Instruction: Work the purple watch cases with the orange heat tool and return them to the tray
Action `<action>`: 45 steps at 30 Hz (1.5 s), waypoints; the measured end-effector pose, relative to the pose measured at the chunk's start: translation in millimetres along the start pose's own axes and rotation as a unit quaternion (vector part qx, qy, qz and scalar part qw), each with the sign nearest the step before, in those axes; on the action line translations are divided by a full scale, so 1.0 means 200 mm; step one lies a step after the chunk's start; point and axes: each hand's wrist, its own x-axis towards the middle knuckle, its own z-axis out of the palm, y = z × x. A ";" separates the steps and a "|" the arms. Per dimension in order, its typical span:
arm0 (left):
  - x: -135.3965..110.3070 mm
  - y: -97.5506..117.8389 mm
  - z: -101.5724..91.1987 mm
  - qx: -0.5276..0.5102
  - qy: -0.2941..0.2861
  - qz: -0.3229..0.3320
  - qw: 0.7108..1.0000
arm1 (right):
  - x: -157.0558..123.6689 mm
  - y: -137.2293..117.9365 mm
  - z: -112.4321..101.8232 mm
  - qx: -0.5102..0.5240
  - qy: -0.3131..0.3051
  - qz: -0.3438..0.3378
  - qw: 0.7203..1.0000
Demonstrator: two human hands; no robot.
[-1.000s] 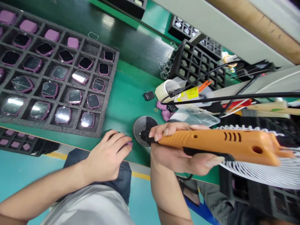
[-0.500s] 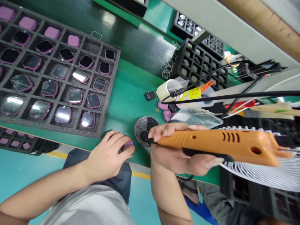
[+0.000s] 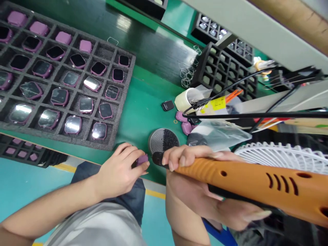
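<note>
My left hand (image 3: 124, 167) curls over the table's front edge, its fingers closed around a small purple watch (image 3: 142, 159). Only part of the watch's side shows between thumb and fingers. My right hand (image 3: 205, 188) grips an orange handheld tool (image 3: 243, 177) with vent slots. A black end (image 3: 158, 159) of the tool points toward the watch, apart from it, and the other end runs out at the right edge. Just beyond sits a round perforated disc (image 3: 164, 141), grey and black. To the left, a grey foam tray (image 3: 116, 116) holds several purple watches.
Loose purple cases (image 3: 186, 127), a black watch piece (image 3: 167, 105) and a cream cup (image 3: 186, 99) lie behind the disc. Black cables (image 3: 256, 115) cross the right side above a clear bag (image 3: 222, 133). A white fan grille (image 3: 279, 157) stands behind the tool. Black compartment trays (image 3: 222, 71) stand farther back.
The orange tool has swung lower and closer, so its far end is out of view. More of the perforated disc shows. My left hand keeps the watch with slightly more purple visible.
</note>
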 end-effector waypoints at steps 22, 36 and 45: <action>0.00 0.00 0.00 0.001 0.001 0.001 1.000 | -0.02 0.02 0.00 -0.016 -0.024 -0.008 1.000; 0.01 0.01 -0.01 -0.051 0.005 -0.046 0.998 | 0.00 0.05 0.00 -0.012 -0.077 0.005 0.997; 0.01 0.01 0.00 -0.060 0.028 -0.054 0.996 | 0.01 0.08 0.00 0.047 -0.063 -0.013 0.997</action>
